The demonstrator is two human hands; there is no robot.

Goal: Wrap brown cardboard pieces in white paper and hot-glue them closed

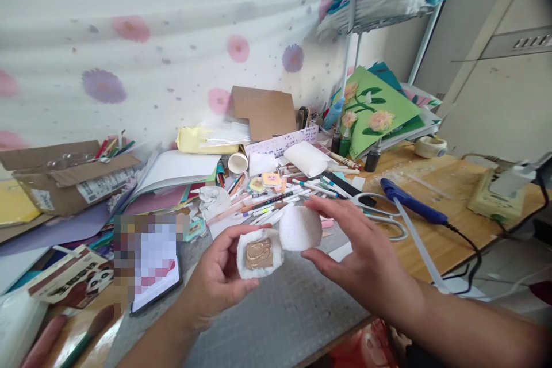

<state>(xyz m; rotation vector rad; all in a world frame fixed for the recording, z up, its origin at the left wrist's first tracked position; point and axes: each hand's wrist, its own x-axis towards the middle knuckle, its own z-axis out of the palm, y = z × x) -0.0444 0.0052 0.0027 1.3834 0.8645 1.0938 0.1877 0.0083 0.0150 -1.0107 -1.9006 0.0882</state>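
My left hand (pixel 215 279) holds a round white foam half (pixel 259 253) with a brown square patch of glue or clay on its flat face. My right hand (pixel 360 256) pinches a second white foam half (pixel 301 228), rounded side toward me, right beside the first one; the two pieces touch or nearly touch at their edges. Both hands hover above a grey cutting mat (pixel 276 310) on the wooden desk (pixel 435 241).
A blue hot-glue gun (pixel 411 202) with a black cord lies to the right, scissors (pixel 379 213) beside it. Pens and markers (pixel 267 204) litter the middle. A phone (pixel 153 276) lies at left, a cardboard box (pixel 64 175) beyond it, green flower craft (pixel 373 109) at back right.
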